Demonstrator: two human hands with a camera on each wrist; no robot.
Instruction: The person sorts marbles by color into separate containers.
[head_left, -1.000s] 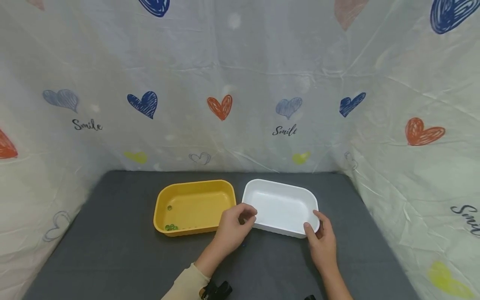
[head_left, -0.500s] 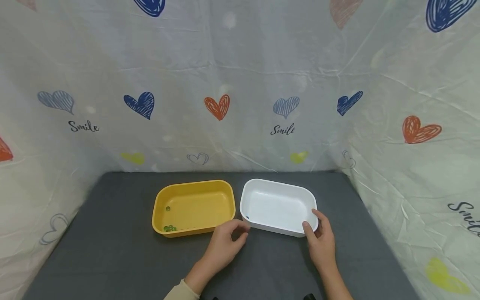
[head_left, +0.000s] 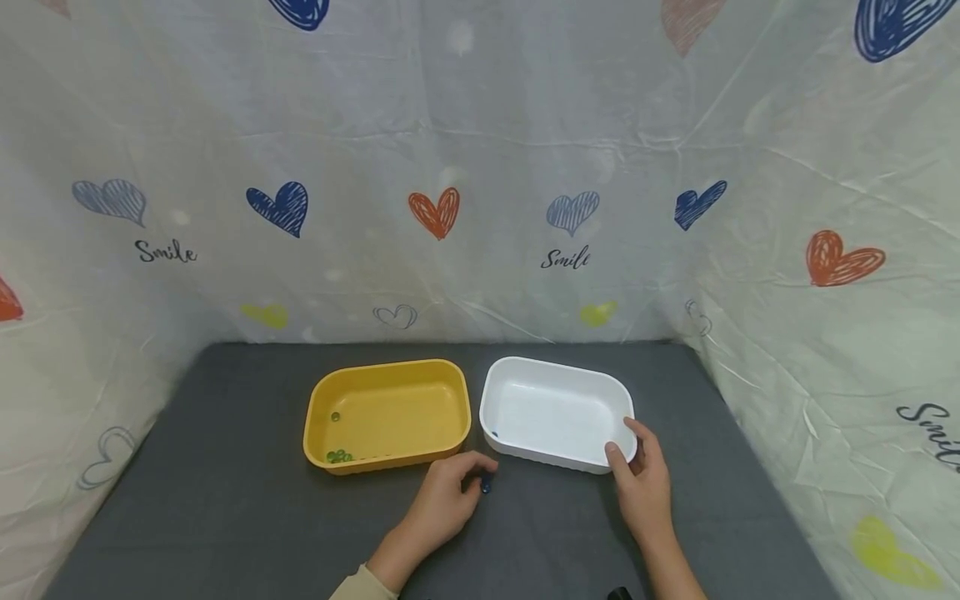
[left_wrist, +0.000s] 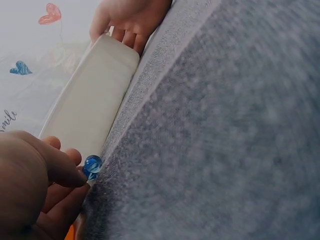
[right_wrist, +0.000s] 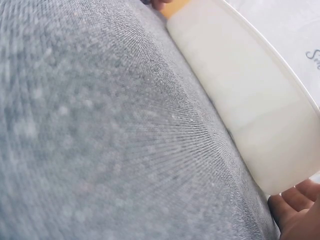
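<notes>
In the head view my left hand is low over the dark cloth, thumb and index finger bent beside blue glass marbles. The left wrist view shows two such marbles close together at the fingertips; no firm pinch is visible. My right hand grips the right front corner of a white tray, thumb at the rim and fingers along the outer side. One small blue marble lies inside this tray, near its left front corner.
A yellow tray stands left of the white one, with a narrow gap between them. Several green marbles lie in its left front corner, and a single green marble lies farther back. A heart-printed curtain surrounds the cloth-covered table.
My left hand has moved from the white tray's left front corner down to the cloth by the blue marbles. A blue marble now shows inside the white tray. My right hand keeps its grip.
</notes>
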